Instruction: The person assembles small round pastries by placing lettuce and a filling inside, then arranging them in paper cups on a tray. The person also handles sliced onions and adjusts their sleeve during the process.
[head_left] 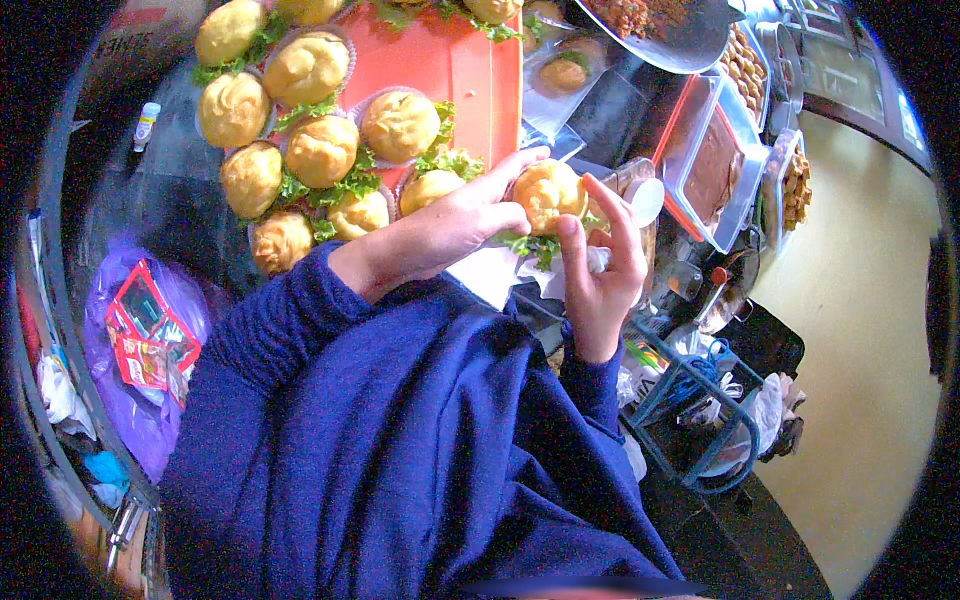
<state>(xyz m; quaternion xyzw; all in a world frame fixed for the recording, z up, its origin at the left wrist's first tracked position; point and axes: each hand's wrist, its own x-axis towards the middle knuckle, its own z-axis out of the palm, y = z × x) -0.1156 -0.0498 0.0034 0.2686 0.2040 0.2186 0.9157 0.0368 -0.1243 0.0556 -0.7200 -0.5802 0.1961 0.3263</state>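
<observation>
Between my two hands is a golden choux bun (549,197) with green lettuce showing below it. My left hand (455,222) grips its left side, thumb in front and fingers reaching behind. On its right side, my right hand (608,262) pinches it with thumb and forefinger; the other fingers curl in. Whitish paper or film (595,259) shows by the right palm. Just left of the held bun, several similar buns (321,150) in paper cups with lettuce stand in rows on and around an orange-red tray (440,75).
At the right stand a pan of reddish filling (684,42), a clear box of brown paste (712,165) and tubs of brown snacks (741,68). A blue wire basket (690,400) sits lower right. A purple plastic bag (110,300) and a small white bottle (146,125) are at left.
</observation>
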